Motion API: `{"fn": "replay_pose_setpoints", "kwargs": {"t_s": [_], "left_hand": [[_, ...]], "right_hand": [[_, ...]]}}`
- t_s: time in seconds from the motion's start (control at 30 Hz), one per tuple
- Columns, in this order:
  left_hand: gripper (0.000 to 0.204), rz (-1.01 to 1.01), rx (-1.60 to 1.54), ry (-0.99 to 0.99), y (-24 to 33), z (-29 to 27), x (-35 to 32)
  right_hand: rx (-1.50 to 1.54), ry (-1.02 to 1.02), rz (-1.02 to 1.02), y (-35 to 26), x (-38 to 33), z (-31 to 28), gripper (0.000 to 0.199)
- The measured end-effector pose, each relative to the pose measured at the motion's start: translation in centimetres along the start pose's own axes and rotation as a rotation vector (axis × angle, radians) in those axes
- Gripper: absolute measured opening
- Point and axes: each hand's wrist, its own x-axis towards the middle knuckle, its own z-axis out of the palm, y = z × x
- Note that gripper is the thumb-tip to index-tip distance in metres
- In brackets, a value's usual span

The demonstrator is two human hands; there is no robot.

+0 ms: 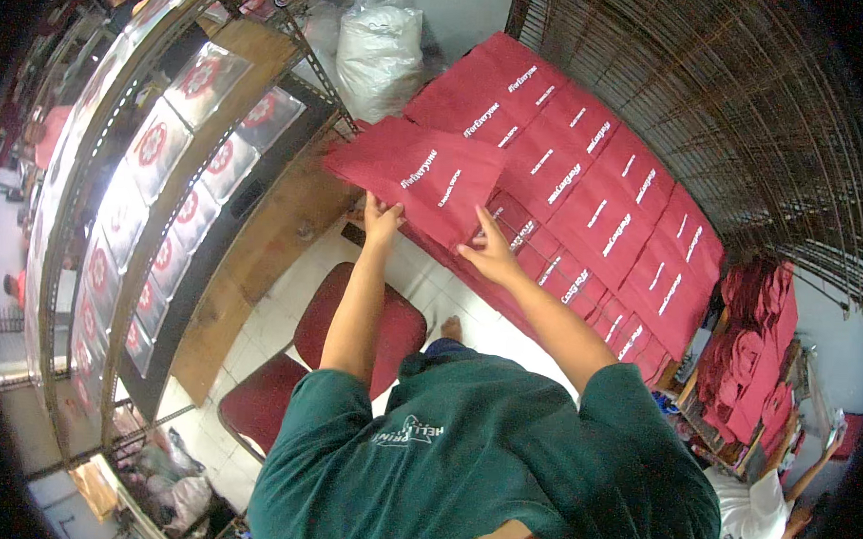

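Observation:
A red fabric piece with white printing [417,176] is spread between my two hands at the far left end of a long rack. My left hand [384,216] pinches its near edge at the left, thumb and fingers pressed together. At its near right corner, my right hand [493,255] grips the cloth between the thumb and bent fingers, with the index finger stretched out. Behind and to the right, rows of similar red printed pieces [593,175] lie side by side. Part of the wire rack [507,220] shows beside my right hand.
At the left stand shelves with clear-wrapped pieces bearing red emblems [155,143]. A white sack [379,52] is at the back. Red chairs [361,315] stand below my arms. Slatted racks [714,99] rise at the right, near hanging red cloth [754,355] and another person [756,511].

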Motion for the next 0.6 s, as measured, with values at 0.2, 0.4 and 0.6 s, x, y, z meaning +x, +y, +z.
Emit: {"fn": "replay_pose_setpoints", "kwargs": {"t_s": [0.2, 0.4, 0.6], "left_hand": [[0.069, -0.044, 0.154, 0.220, -7.1, -3.6, 4.5], [0.079, -0.029, 0.102, 0.089, -4.8, -2.3, 3.2], [0.073, 0.079, -0.081, 0.018, -2.5, -1.6, 2.0]], "right_hand": [[-0.503, -0.065, 0.215, 9.3, -10.0, -10.3, 0.062], [-0.815, 0.048, 0.812, 16.9, -28.4, -18.8, 0.046], [-0.798, 0.070, 0.716, 24.2, -41.2, -18.5, 0.039]]}}
